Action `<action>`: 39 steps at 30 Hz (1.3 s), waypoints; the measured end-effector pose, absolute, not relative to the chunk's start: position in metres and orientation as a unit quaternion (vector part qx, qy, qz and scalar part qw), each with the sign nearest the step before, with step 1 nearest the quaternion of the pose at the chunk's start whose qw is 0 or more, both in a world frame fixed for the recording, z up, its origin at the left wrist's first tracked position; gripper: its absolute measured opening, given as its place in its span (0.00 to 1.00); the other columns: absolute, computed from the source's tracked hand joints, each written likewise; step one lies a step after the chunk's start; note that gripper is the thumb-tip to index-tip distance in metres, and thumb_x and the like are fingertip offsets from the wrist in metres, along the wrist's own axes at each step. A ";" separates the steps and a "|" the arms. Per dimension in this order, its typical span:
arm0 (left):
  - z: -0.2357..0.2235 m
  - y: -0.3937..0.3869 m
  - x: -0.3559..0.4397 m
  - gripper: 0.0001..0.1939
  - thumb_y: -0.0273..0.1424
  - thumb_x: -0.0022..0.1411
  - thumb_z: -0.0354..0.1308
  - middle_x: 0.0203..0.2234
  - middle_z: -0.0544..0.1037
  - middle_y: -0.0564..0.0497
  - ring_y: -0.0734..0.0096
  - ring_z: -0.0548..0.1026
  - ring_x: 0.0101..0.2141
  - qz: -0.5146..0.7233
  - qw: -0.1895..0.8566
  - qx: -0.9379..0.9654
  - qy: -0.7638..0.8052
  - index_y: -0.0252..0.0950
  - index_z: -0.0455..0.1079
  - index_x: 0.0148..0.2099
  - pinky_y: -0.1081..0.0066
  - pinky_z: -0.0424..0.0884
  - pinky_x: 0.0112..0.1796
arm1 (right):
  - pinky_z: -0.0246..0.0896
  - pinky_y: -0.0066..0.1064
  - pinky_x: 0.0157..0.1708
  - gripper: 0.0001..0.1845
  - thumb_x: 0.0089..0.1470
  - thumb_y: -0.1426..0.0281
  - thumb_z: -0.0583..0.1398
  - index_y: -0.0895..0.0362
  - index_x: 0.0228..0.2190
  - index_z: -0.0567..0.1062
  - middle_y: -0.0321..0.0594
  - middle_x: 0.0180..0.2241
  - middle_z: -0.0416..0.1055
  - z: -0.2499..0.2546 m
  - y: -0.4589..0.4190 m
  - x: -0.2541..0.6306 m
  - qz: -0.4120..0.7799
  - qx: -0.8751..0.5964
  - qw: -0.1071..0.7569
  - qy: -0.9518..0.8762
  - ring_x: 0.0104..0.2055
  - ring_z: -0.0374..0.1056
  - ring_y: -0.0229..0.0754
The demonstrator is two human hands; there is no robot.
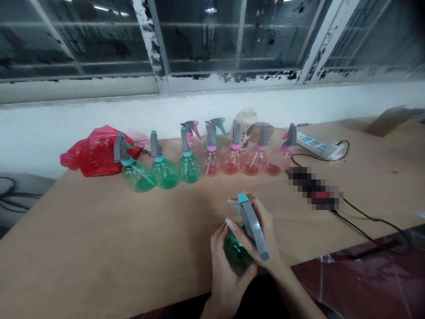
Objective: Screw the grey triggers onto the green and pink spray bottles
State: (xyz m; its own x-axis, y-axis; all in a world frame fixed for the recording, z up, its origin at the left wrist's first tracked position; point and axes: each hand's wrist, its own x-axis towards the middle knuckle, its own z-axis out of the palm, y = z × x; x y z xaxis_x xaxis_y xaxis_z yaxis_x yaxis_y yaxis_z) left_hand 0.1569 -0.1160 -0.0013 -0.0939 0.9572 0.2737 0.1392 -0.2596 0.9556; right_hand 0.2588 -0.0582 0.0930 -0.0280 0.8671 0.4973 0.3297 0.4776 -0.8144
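Near the table's front edge I hold a green spray bottle [234, 249] with a grey and teal spray head. My left hand [225, 270] is wrapped round the bottle's body from the left and below. Around the neck and spray head curls my right hand [262, 226], its thumb reaching across the front. The lower part of the bottle is partly hidden by my fingers. Beyond my hands, a row of spray bottles stands on the table, with green ones [165, 173] on the left and pink ones [231, 160] on the right.
A red plastic bag [96, 150] lies at the back left. Behind the bottles stands a white lidded cup [247, 119]. To the right are a white power strip [315, 146], black cables [365, 217] and a blurred dark object [315, 188]. A cardboard piece [390, 120] sits far right.
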 end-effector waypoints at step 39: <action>0.087 -0.111 -0.043 0.37 0.40 0.46 0.69 0.47 0.72 0.46 0.51 0.74 0.46 0.489 0.240 0.437 0.716 0.41 0.57 0.56 0.47 0.72 0.47 | 0.60 0.54 0.56 0.31 0.53 0.57 0.62 0.48 0.56 0.61 0.45 0.57 0.64 0.059 -0.076 0.247 0.346 -0.427 0.385 -0.742 0.60 0.61 0.52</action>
